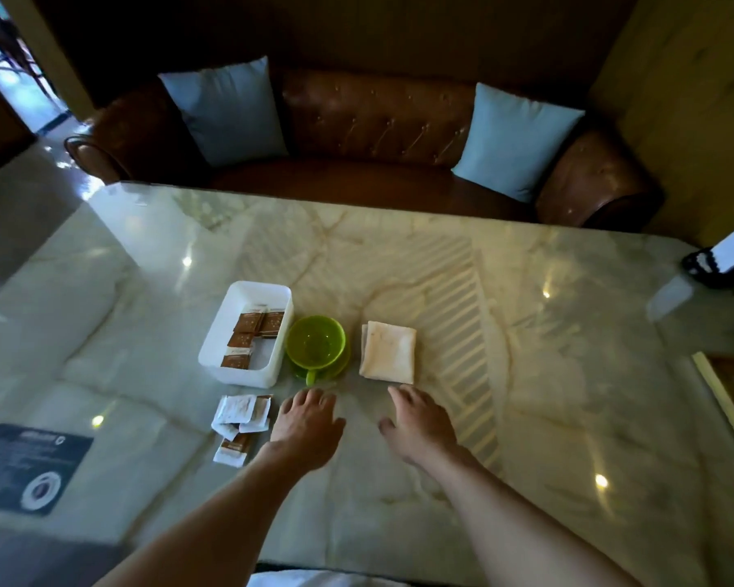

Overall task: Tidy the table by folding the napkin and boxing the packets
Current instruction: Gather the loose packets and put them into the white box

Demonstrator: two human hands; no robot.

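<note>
napkin [387, 352] folded, just beyond right hand [418, 421]; packets [240, 417] beside left hand [308, 425]; both hands flat, empty.

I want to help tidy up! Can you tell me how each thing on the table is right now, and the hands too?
napkin: folded into a flat square.
white box: open, some brown packets inside.
loose packets: in a heap on the table, outside the box.
green cup: upright, looks empty.
left hand: open, holds nothing.
right hand: open, holds nothing, just short of the napkin.
</note>
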